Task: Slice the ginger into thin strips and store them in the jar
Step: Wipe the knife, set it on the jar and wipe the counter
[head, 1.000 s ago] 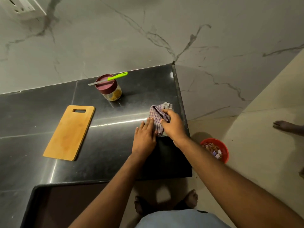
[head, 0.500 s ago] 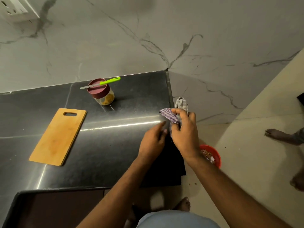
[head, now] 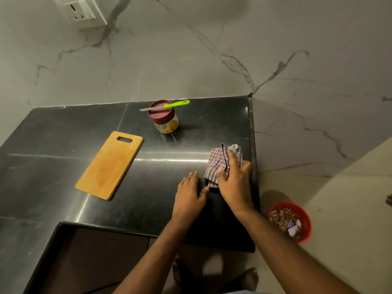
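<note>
A clear jar (head: 166,122) with a maroon lid stands at the back of the black counter (head: 63,166), yellowish strips inside it. A green-handled knife (head: 169,105) lies across the lid. The empty wooden cutting board (head: 110,165) lies to the left. My right hand (head: 234,183) presses flat on a checked cloth (head: 218,164) near the counter's right edge. My left hand (head: 189,196) rests flat on the counter just left of the cloth, holding nothing.
A red bowl (head: 305,221) of peels and scraps sits on the floor right of the counter. A wall socket (head: 81,11) is at the upper left. A dark sink basin (head: 91,257) lies at the near left. My bare feet show below the counter edge.
The cloth was lifted off the counter in both hands half a second ago. Now it lies on the counter under my right hand, and my left hand has let go.
</note>
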